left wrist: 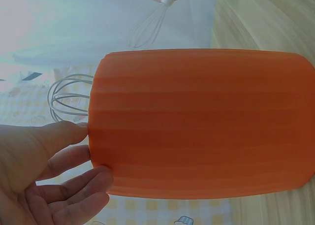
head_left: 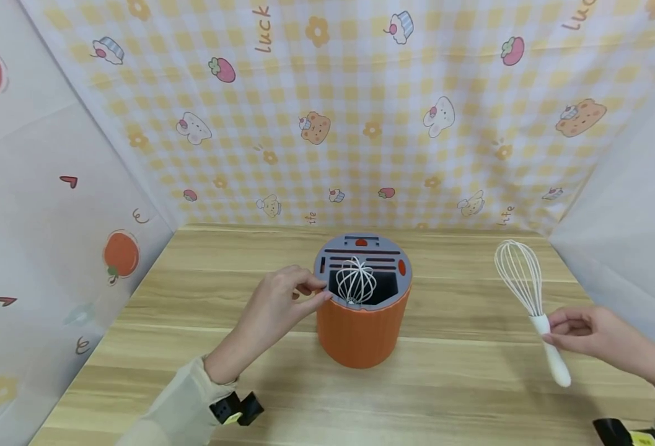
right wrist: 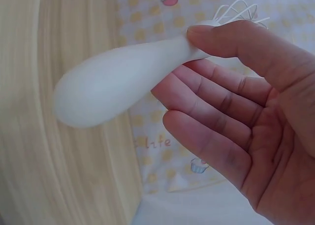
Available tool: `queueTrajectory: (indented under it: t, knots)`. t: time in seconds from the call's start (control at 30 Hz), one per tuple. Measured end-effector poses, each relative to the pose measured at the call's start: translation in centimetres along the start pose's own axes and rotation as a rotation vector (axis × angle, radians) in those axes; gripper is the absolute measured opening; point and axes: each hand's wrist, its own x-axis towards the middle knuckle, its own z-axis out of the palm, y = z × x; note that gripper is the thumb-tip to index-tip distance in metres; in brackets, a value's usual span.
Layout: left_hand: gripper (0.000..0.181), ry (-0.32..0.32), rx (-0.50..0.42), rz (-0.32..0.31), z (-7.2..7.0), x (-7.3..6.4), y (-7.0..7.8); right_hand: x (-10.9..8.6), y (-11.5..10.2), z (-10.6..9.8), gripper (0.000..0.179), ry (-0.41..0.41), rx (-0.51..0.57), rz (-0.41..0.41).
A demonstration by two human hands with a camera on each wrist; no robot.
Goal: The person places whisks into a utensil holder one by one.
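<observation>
An orange ribbed utensil holder [head_left: 360, 337] stands upright on the table, its grey slotted top [head_left: 363, 251] facing up. Out of its large front opening pokes the wire head of a whisk [head_left: 355, 282]; that whisk's handle is hidden inside. My left hand [head_left: 285, 297] holds the holder's left rim with thumb and fingertips, as the left wrist view also shows [left wrist: 59, 171]. Well off to the right, my right hand [head_left: 595, 334] pinches a second whisk [head_left: 540, 322] at the neck, wires up and away, with its white handle [right wrist: 113, 82] pointing down toward me.
The light wooden table [head_left: 461, 396] ends at the back against a yellow checked cloth [head_left: 372, 161] with cartoon prints. White sheets hang at the left [head_left: 37, 235] and the right [head_left: 634, 204]. Other slots in the holder's top show no utensils.
</observation>
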Motion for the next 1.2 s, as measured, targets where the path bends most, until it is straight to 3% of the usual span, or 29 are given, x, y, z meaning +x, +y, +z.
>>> queueTrajectory:
  t: [0.27, 0.43, 0.77, 1.2]
  knots:
    - [0.012, -0.002, -0.004, -0.006, 0.0, 0.0, -0.1, 1.0, -2.8, 0.5, 0.016, 0.115, -0.103, 0.044]
    - [0.012, 0.003, -0.013, -0.005, 0.0, -0.1, -0.2, 1.8, -3.9, 0.9, 0.017, 0.160, -0.112, 0.037]
    - [0.012, 0.013, -0.019, 0.009, 0.1, 0.0, -0.1, 3.3, -5.3, 1.6, 0.019, 0.188, -0.051, -0.016]
    - [0.012, 0.013, -0.001, 0.012, 0.2, 0.0, -0.1, 5.2, -7.9, 2.2, 0.017, 0.231, -0.090, -0.083]
